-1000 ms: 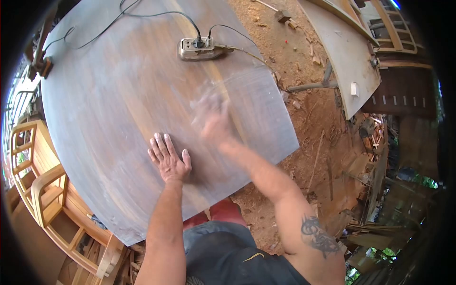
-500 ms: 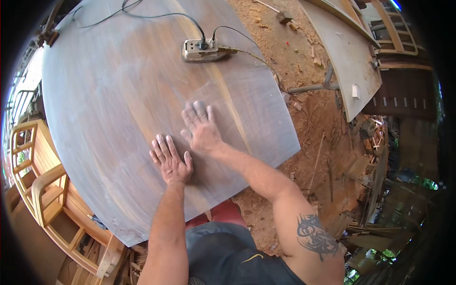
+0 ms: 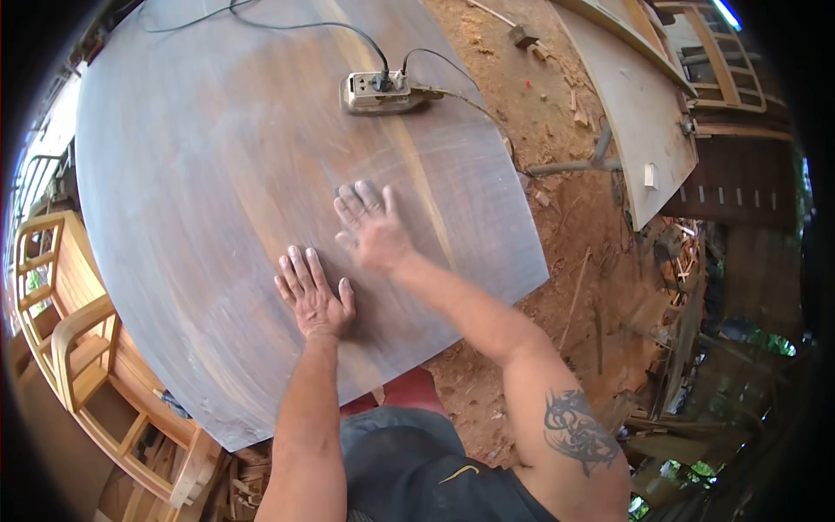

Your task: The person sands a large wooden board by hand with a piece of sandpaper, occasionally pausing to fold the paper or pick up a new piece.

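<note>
My left hand (image 3: 313,296) lies flat on a large wooden panel (image 3: 217,174), fingers and thumb spread, with pale dust on the fingertips. A little farther up and to its right, my right hand (image 3: 376,230) rests palm down on the same panel, its fingers stretched out and slightly blurred. A thin greyish edge shows by the right fingers; whether it is a sheet under the palm or only shadow I cannot make out. The panel's brown grain is hazed with whitish dust, and a lighter streak runs along it. Neither hand visibly grips anything.
Beyond my hands, a socket block (image 3: 378,93) with plugged-in black cables (image 3: 330,24) sits on the panel. A wooden bench frame (image 3: 83,348) stands at left. Past the right edge are dirt ground (image 3: 557,235) with wood scraps and another pale board (image 3: 639,130).
My right hand has shifted slightly over the panel, while the left stays put. The socket block appears a little farther right as the view moves slightly.
</note>
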`<act>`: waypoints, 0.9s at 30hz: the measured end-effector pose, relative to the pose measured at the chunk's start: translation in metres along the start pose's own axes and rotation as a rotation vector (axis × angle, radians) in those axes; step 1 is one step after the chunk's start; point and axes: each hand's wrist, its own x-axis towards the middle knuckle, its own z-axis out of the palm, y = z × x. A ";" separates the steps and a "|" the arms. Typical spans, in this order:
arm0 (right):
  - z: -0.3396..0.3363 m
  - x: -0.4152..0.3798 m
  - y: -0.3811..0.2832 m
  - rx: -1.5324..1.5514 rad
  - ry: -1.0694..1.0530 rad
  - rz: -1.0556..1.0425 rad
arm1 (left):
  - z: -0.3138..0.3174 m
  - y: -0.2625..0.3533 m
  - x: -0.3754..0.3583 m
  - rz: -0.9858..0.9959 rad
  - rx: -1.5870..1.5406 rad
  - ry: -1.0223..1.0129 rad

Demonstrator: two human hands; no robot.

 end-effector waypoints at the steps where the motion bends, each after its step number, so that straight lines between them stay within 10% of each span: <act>1: -0.005 0.007 0.036 -0.087 0.034 0.037 | 0.001 0.001 -0.001 0.002 -0.003 -0.004; 6: -0.027 0.045 0.222 -0.344 0.225 0.625 | 0.002 -0.003 0.001 0.016 -0.019 0.021; 9: -0.012 0.062 0.137 -0.311 0.181 0.617 | 0.003 -0.002 -0.003 0.012 -0.025 0.019; 13: 0.009 0.013 -0.035 0.036 -0.020 -0.033 | 0.001 -0.001 -0.001 0.016 -0.005 0.013; 16: -0.009 0.029 0.047 -0.086 0.044 -0.034 | 0.004 -0.002 -0.001 0.022 -0.011 0.029; 19: -0.050 0.056 0.177 -0.267 0.037 0.646 | 0.007 -0.002 -0.001 0.021 -0.019 0.037; 22: -0.032 0.058 0.169 -0.254 0.155 0.705 | 0.003 -0.001 -0.001 0.019 -0.011 0.033; 25: -0.017 0.032 0.021 -0.396 0.026 0.272 | 0.002 0.000 -0.001 0.014 -0.023 0.029; 27: -0.008 -0.021 -0.031 0.062 -0.006 -0.077 | 0.000 0.001 -0.001 0.002 -0.012 0.020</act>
